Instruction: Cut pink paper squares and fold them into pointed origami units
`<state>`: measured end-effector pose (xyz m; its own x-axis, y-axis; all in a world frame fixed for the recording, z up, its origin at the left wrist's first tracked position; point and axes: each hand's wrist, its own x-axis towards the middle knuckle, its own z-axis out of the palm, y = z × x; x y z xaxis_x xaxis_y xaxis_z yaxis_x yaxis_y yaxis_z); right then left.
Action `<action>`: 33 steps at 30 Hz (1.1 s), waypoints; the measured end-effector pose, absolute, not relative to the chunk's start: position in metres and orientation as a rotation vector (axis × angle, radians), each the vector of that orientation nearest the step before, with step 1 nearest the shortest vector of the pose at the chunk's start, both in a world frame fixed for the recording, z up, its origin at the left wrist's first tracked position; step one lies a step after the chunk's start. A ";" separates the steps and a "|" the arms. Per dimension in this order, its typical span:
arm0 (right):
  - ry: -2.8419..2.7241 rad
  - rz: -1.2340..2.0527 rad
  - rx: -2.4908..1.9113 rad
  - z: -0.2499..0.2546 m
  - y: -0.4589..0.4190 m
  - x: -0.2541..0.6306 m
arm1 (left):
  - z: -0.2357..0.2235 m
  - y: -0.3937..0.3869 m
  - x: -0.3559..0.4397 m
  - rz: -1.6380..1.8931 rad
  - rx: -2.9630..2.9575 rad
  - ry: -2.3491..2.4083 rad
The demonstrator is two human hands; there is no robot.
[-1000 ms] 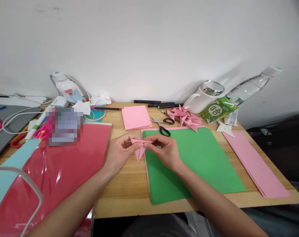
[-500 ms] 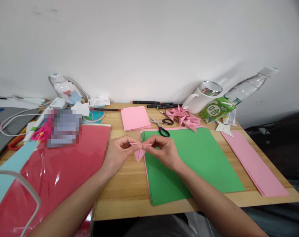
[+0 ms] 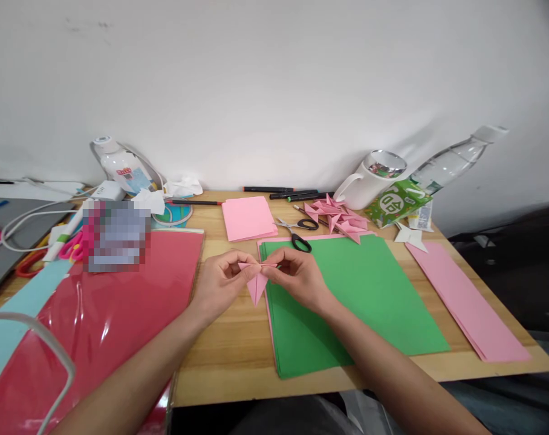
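We've got the wooden table (image 3: pixel 227 368) below our left hand (image 3: pixel 217 279) and right hand (image 3: pixel 304 279). Green sheets (image 3: pixel 365 302) below the right hand. Pink square stack (image 3: pixel 250 217) beyond the left, scissors (image 3: pixel 292 227) beyond the right. Folded pink paper (image 3: pixel 256 287) between: both hands pinch its upper part.

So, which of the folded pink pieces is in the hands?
The folded piece between the left hand and right hand, pinched by both; the others lie in a pile beside the white mug.
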<state>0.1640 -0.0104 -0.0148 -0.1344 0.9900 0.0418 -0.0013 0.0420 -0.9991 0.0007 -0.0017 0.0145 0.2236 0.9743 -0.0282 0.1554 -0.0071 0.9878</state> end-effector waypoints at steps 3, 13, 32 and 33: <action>-1.292 1.332 -1.082 -0.016 -0.010 0.165 | 0.014 -0.001 0.000 0.952 1.378 1.131; -1.313 1.448 -1.048 -0.010 -0.007 0.170 | 0.007 0.001 -0.002 0.923 1.223 1.177; -1.334 1.407 -1.112 -0.010 -0.007 0.171 | 0.010 -0.001 -0.002 0.938 1.388 1.042; -1.325 1.396 -1.108 -0.010 -0.007 0.171 | 0.009 -0.001 -0.002 0.942 1.381 1.060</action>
